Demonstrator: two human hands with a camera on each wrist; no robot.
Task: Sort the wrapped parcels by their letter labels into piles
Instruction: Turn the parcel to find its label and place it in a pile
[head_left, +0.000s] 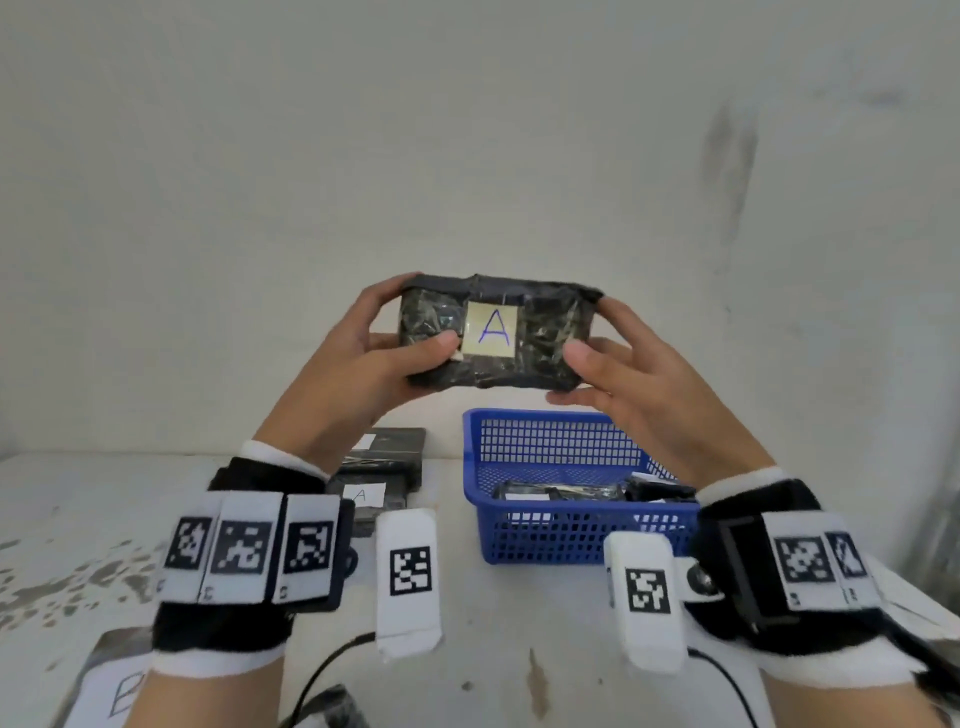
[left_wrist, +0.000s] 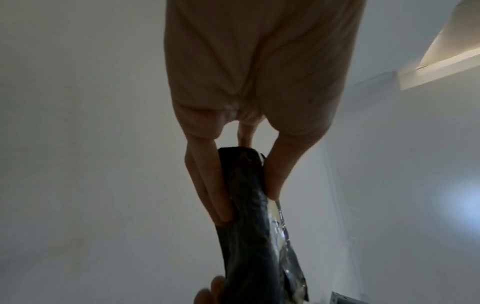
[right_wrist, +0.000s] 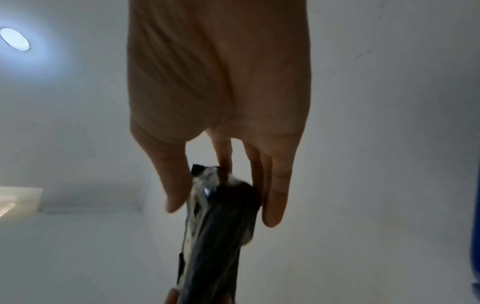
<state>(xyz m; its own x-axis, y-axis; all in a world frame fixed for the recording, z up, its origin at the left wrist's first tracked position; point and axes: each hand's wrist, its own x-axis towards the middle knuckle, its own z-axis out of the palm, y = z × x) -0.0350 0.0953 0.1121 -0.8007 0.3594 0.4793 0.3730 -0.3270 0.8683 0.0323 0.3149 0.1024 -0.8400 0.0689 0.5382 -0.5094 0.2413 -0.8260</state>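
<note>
A black wrapped parcel with a pale label marked "A" is held up in front of the wall, label facing me. My left hand grips its left end, thumb on the front and fingers over the top and back. At the other end, my right hand pinches the parcel between thumb and fingers. The left wrist view shows the parcel edge-on inside the left hand. The right wrist view shows the parcel the same way in the right hand.
Below the hands, a blue plastic basket holds more black parcels. A stack of parcels, one labelled "A", lies left of the basket. A parcel labelled "B" lies at the near left. A black cable crosses the white table.
</note>
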